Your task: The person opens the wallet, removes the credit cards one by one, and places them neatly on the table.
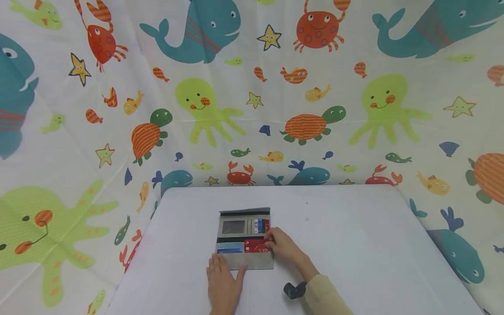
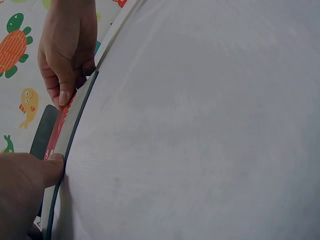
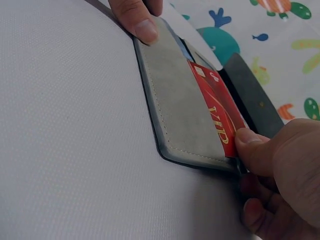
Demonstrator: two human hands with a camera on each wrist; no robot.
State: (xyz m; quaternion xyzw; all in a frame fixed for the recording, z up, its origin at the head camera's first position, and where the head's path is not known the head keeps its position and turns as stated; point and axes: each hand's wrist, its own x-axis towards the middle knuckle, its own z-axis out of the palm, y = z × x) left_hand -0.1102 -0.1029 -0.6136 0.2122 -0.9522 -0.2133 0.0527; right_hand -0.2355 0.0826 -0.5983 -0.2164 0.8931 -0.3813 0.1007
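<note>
Head view: right hand [image 1: 286, 247] pinches red VIP card [image 1: 253, 246], left hand [image 1: 224, 280] steadies gray wallet [image 1: 257, 261].
Card sits in the wallet's lower slot, its right end under the right thumb; left fingers lie extended, pressing the wallet's near-left corner; blue card [image 1: 230, 247] just ahead of left fingertips; white table [image 1: 354, 245] beneath both hands.

A plain, pale-yellow sleeve [image 1: 327, 295] ends just short of the bare right hand [image 1: 285, 246]. Beside its edge sits a small, black, blocky wrist camera [image 1: 293, 290]. The left hand [image 1: 223, 280] is bare too.
</note>
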